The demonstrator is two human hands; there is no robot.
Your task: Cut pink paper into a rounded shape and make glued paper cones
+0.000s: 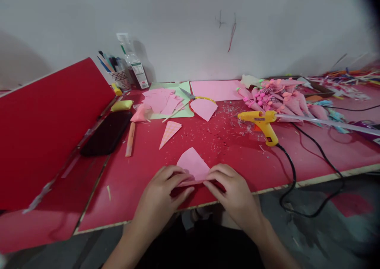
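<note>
A pink paper piece (192, 164) with a curved upper edge lies near the table's front edge, its near edge raised in a narrow fold or roll. My left hand (166, 188) pinches the left end of that edge between thumb and fingers. At the right end my right hand (230, 186) grips it the same way. Just beyond sits a checkered pink paper cone (170, 133). Farther back, scissors (202, 98) with yellow and red handles rest by another pink paper piece (204, 109).
A yellow glue gun (261, 122) lies at right, its black cable (292, 170) hanging over the edge. Behind it are heaped pink cones (276, 95). Leftward are a dark phone (105, 134), a wooden-looking stick (130, 139), a pen cup (120, 79) and a red board (53, 130).
</note>
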